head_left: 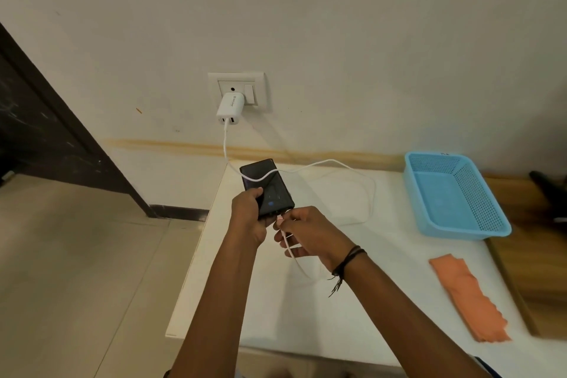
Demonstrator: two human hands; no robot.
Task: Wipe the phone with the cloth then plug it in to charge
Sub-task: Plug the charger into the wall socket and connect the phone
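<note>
My left hand (249,218) grips the lower left edge of a black phone (270,186), held above the left part of the white table (276,301). Small blue marks glow on its dark screen. My right hand (302,232) pinches the plug end of a white cable (322,163) at the phone's bottom edge; whether the plug sits in the port I cannot tell. The cable runs across the phone up to a white charger (228,109) in the wall socket (236,89). An orange cloth (466,294) lies flat at the table's right.
A light blue plastic basket (457,193) stands at the table's back right, near the wall. A wooden surface (534,255) borders the table on the right. Tiled floor (76,255) and a dark door frame (61,132) lie to the left.
</note>
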